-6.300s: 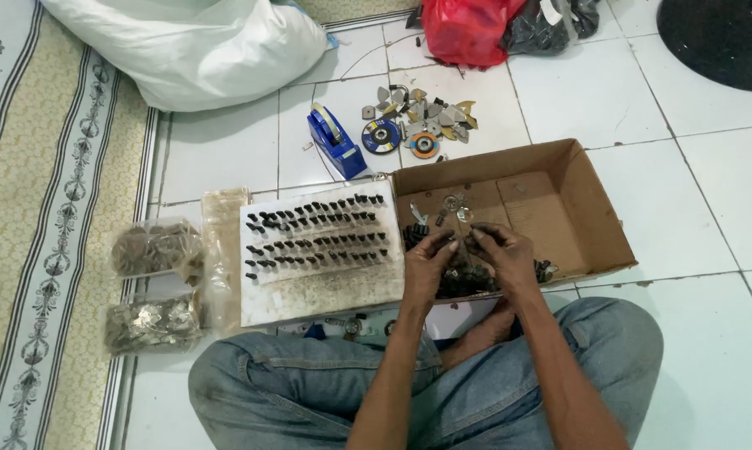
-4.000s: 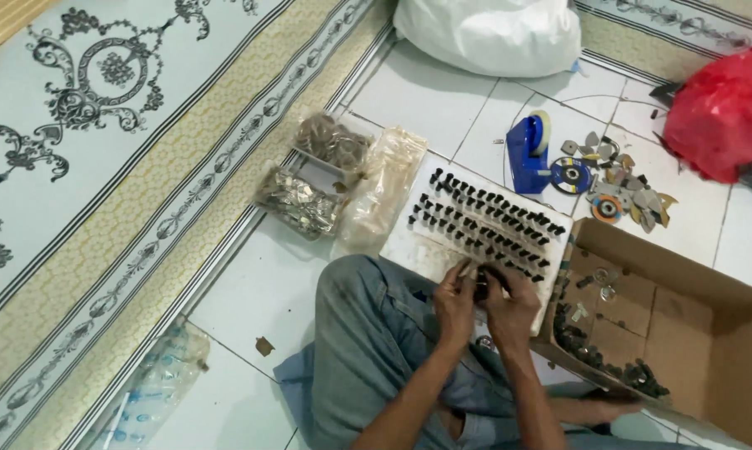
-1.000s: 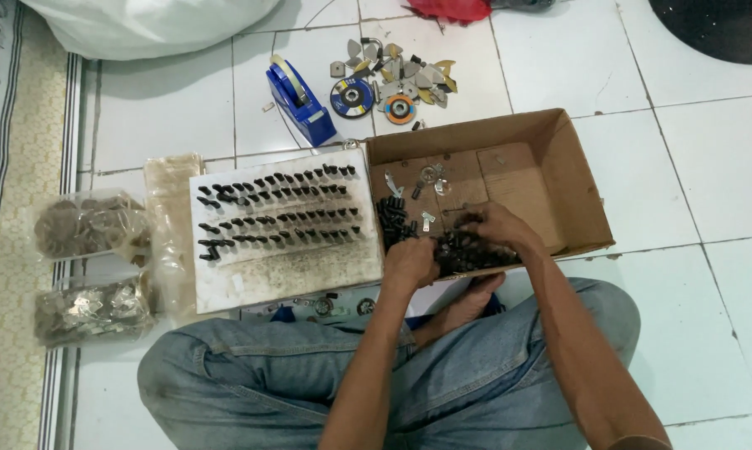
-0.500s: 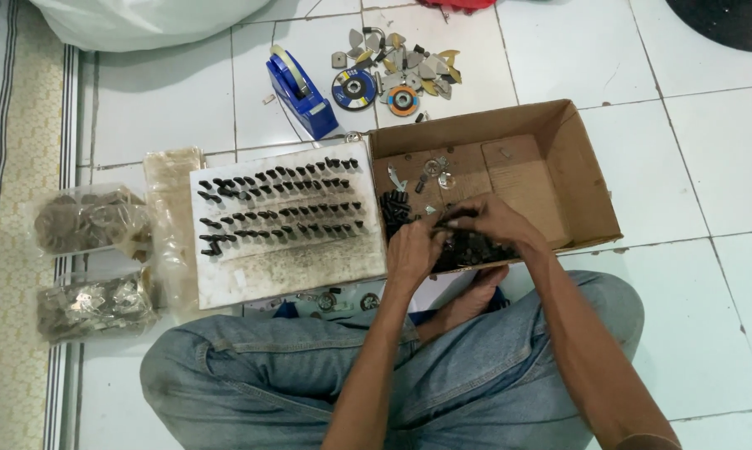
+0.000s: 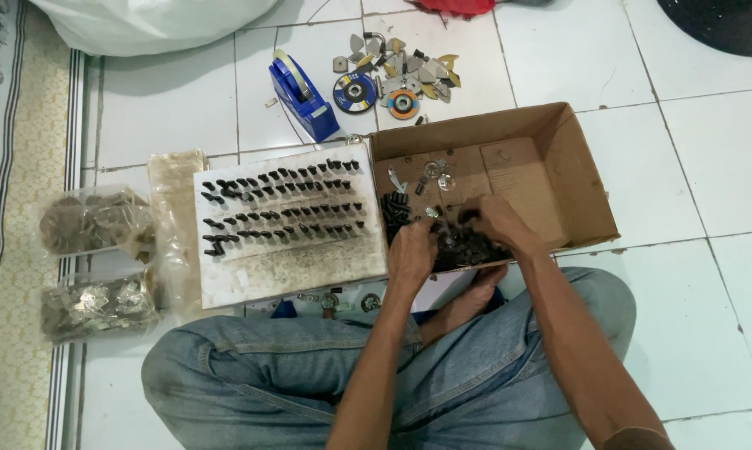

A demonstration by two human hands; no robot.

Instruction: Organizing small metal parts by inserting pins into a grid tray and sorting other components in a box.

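Both hands curled in dark parts [image 5: 468, 248] | left hand [image 5: 411, 250], right hand [image 5: 494, 222] | cardboard box [image 5: 589, 179]

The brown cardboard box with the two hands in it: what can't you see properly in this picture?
Head view only:
- Fingers of the left hand and right hand: curled into the heap of small black parts, so any grasp is hidden.
- Brown cardboard box: near wall covered by the hands.
- Small silver pieces: too small to identify.
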